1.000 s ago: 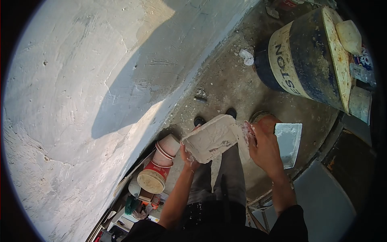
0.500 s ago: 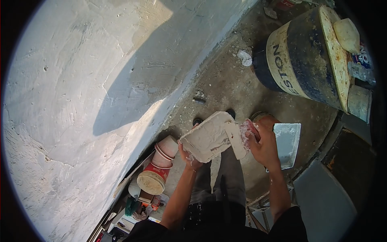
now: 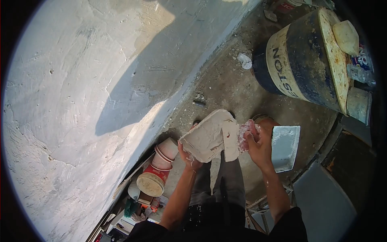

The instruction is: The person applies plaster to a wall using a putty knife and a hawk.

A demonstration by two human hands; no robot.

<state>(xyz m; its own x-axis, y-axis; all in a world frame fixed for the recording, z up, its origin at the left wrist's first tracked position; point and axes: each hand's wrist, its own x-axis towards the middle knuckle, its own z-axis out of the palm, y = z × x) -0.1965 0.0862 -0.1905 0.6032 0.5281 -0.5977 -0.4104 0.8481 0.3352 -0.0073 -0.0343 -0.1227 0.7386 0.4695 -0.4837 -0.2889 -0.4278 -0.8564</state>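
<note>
My left hand (image 3: 189,158) is wrapped round the near left edge of a plaster-crusted tray (image 3: 186,139). Wet, pale plaster (image 3: 206,139) lies inside it. In my right hand (image 3: 260,146) is a wide putty knife (image 3: 230,141) with a reddish, plaster-smeared handle. Its broad blade, coated in plaster, lies across the right side of the tray and overlaps the plaster. My right fingers are closed round the handle. The blade's underside and part of the tray's right edge are hidden.
A plastered wall (image 3: 76,92) rises at left. Stacked buckets (image 3: 161,161) lie along its foot. A large drum (image 3: 300,56) stands at upper right, with bottles on top. A second pale tray (image 3: 285,147) sits right of my right hand. Rubble (image 3: 244,60) lies on the floor.
My right hand has shifted slightly left, bringing the putty knife's blade further over the tray. The blade has turned more upright in view. My left hand holds the tray almost where it was.
</note>
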